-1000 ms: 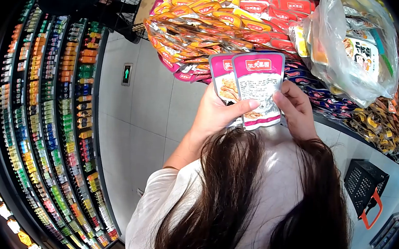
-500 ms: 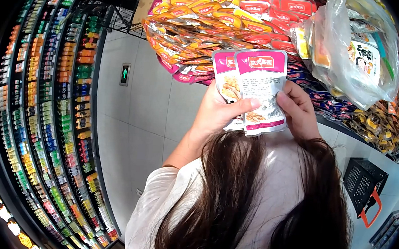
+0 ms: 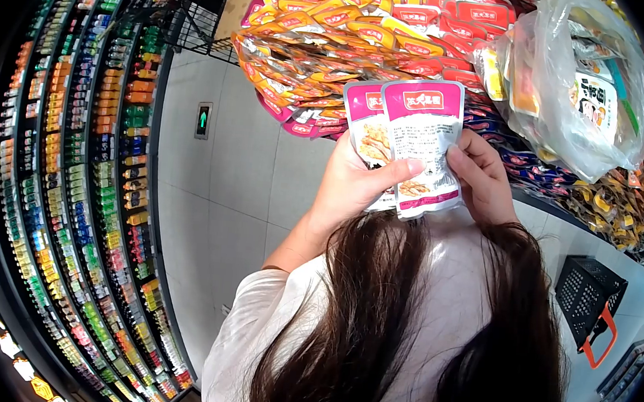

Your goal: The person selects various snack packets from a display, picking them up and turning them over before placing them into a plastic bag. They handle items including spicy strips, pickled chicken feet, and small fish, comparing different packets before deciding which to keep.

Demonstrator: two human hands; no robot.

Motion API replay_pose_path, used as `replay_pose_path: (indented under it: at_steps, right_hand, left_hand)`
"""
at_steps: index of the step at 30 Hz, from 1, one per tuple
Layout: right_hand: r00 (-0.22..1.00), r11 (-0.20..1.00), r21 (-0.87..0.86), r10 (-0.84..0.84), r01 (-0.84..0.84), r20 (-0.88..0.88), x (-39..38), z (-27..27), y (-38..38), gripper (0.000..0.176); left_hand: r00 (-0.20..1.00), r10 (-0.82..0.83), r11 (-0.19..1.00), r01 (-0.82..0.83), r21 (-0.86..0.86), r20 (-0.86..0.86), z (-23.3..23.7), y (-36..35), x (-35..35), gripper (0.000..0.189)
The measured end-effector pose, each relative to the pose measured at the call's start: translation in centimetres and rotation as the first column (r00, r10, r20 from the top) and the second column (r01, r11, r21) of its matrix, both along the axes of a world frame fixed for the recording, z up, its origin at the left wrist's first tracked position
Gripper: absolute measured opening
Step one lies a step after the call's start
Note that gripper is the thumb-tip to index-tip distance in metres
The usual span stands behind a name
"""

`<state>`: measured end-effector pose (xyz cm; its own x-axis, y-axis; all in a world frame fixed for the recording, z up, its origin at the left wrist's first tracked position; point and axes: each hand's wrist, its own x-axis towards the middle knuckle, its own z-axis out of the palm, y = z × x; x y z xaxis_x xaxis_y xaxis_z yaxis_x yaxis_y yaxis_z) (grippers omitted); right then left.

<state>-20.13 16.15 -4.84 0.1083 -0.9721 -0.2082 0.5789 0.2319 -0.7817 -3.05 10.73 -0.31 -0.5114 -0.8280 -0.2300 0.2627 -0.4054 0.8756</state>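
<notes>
Two pink-and-white snack pouches overlap in front of my chest. The front snack pouch [image 3: 422, 141] shows a block of small print and a food picture; the rear snack pouch [image 3: 373, 133] sticks out to its left. My left hand [image 3: 358, 177] is closed on both, its thumb pressed across the lower face of the front one. At the right edge of the front pouch, my right hand [image 3: 483, 176] pinches with thumb and fingers. Just beyond the hands lies a large heap of orange and red snack pouches [image 3: 334, 43].
A clear plastic bag [image 3: 542, 90] with packets inside rests on the heap at right. A black basket with an orange handle [image 3: 590, 298] stands on the tiled floor [image 3: 235, 156]. Tall shelves of bottled drinks [image 3: 89, 183] line the left side.
Almost nothing differs. The view has shifted very slightly, and both hands keep the same hold on the pouches.
</notes>
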Motion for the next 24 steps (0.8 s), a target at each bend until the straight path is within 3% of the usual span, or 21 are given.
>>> replay_pose_path:
  at_steps: [24]
  right_hand:
    - [0.999,0.999,-0.034,0.026,-0.027,-0.033,0.4,0.14,-0.64,0.009]
  left_hand:
    - [0.999,0.012,0.992,-0.005,-0.128,0.053,-0.37,-0.15,0.86,0.033]
